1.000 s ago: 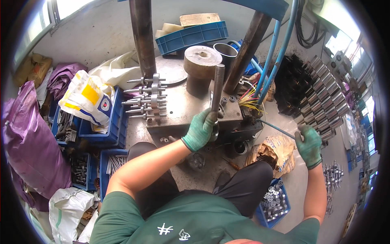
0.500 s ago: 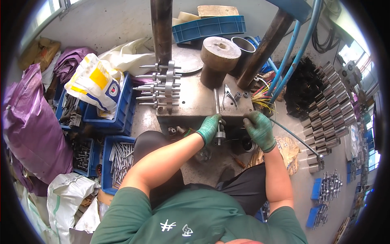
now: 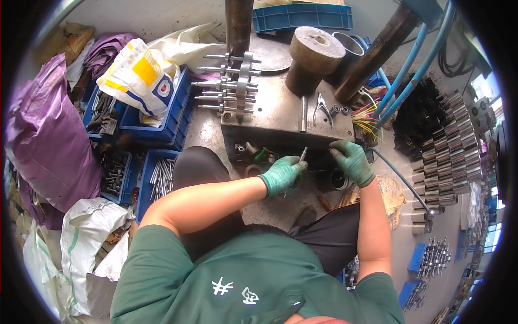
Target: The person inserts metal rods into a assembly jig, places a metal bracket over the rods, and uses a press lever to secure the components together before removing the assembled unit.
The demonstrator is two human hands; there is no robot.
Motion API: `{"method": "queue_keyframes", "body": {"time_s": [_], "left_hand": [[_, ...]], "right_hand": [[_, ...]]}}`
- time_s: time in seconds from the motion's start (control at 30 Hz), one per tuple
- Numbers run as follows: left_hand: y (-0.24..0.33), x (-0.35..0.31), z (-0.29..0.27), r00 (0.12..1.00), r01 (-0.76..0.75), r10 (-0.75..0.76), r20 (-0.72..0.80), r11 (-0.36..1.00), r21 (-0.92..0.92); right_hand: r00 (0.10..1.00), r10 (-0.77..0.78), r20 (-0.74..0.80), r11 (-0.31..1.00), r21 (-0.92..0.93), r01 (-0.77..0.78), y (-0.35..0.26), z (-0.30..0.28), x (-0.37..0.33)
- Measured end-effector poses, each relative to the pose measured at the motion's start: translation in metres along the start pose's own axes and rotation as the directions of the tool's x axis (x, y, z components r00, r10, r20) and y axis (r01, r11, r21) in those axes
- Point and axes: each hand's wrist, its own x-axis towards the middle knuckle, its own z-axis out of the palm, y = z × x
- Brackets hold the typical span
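Note:
My left hand (image 3: 283,174), in a green glove, is closed around a short thin metal pin (image 3: 304,155) that points up toward the front edge of the grey steel block (image 3: 270,116). My right hand (image 3: 352,161), also gloved in green, has its fingers curled against the block's front right edge. What those fingers hold, if anything, is hidden in the dark gap below. A long steel rod (image 3: 304,113) and a pair of pliers (image 3: 324,108) lie on top of the block. Both hands are close together, just in front of my knees.
A brown cylinder (image 3: 314,54) and a rack of steel pins (image 3: 237,86) stand on the block. Blue crates of metal parts (image 3: 159,181) and purple and white bags (image 3: 43,140) crowd the left. Stacked steel cylinders (image 3: 450,146), blue hoses (image 3: 410,70) and coloured wires (image 3: 364,116) are on the right.
My left hand let go of the long rod, which now lies on the block, and came down to the front edge. My right hand swung in from the far right to the block.

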Motion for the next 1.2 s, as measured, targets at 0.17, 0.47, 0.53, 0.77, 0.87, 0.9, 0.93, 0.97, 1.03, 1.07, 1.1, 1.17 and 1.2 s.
{"method": "queue_keyframes", "body": {"time_s": [0.17, 0.47, 0.53, 0.77, 0.87, 0.9, 0.93, 0.97, 1.03, 1.07, 1.1, 1.17, 1.2], "left_hand": [[-0.009, -0.017, -0.053, 0.818, -0.438, 0.573, -0.050, 0.676, 0.593], [0.011, -0.022, -0.138, 0.715, -0.338, -0.122, -0.688, 0.801, -0.493], [0.002, -0.010, -0.159, 0.648, -0.388, -0.289, -0.705, 0.671, -0.632], [-0.005, 0.004, -0.171, 0.648, -0.400, -0.376, -0.662, 0.572, -0.716], [0.005, -0.007, -0.174, 0.704, -0.353, -0.392, -0.592, 0.531, -0.770], [0.013, -0.014, -0.171, 0.730, -0.342, -0.404, -0.551, 0.483, -0.806], [0.020, -0.028, -0.175, 0.763, -0.313, -0.415, -0.495, 0.433, -0.845], [0.024, -0.042, -0.179, 0.793, -0.278, -0.428, -0.434, 0.380, -0.882], [0.032, -0.076, -0.182, 0.834, -0.346, -0.318, -0.450, 0.333, -0.877], [0.047, -0.098, -0.188, 0.808, -0.440, -0.222, -0.546, 0.391, -0.809], [0.060, -0.123, -0.199, 0.764, -0.532, -0.121, -0.634, 0.439, -0.724], [0.059, -0.162, -0.248, 0.735, -0.653, 0.107, -0.670, 0.380, -0.655], [0.055, -0.170, -0.262, 0.636, -0.721, 0.116, -0.763, 0.440, -0.535]], "right_hand": [[0.999, 0.029, 0.018, 1.000, 0.003, -0.029, -0.012, -0.003, 0.011], [0.995, -0.058, 0.076, 0.997, -0.037, 0.061, 0.014, 0.020, 0.025], [0.992, -0.068, 0.109, 0.996, -0.053, 0.074, 0.001, 0.021, 0.028], [0.993, -0.064, 0.102, 0.998, -0.024, 0.066, -0.013, 0.020, 0.028], [0.994, -0.060, 0.088, 0.998, -0.013, 0.061, -0.006, 0.018, 0.029], [0.994, -0.063, 0.085, 0.998, -0.019, 0.065, -0.001, 0.017, 0.029], [0.995, -0.066, 0.077, 0.998, -0.020, 0.068, -0.002, 0.017, 0.029], [0.995, -0.064, 0.076, 0.997, -0.028, 0.067, -0.001, 0.018, 0.028], [0.996, -0.036, 0.084, 0.999, -0.005, 0.037, -0.005, 0.016, 0.027], [0.995, -0.039, 0.088, 0.999, -0.006, 0.039, -0.006, 0.015, 0.026], [0.992, -0.001, 0.126, 1.000, -0.017, 0.004, -0.007, 0.014, 0.027], [0.991, 0.030, 0.128, 0.999, 0.009, -0.031, -0.007, 0.015, 0.024], [0.993, -0.033, 0.114, 0.999, -0.022, 0.035, -0.006, 0.014, 0.021]]}}
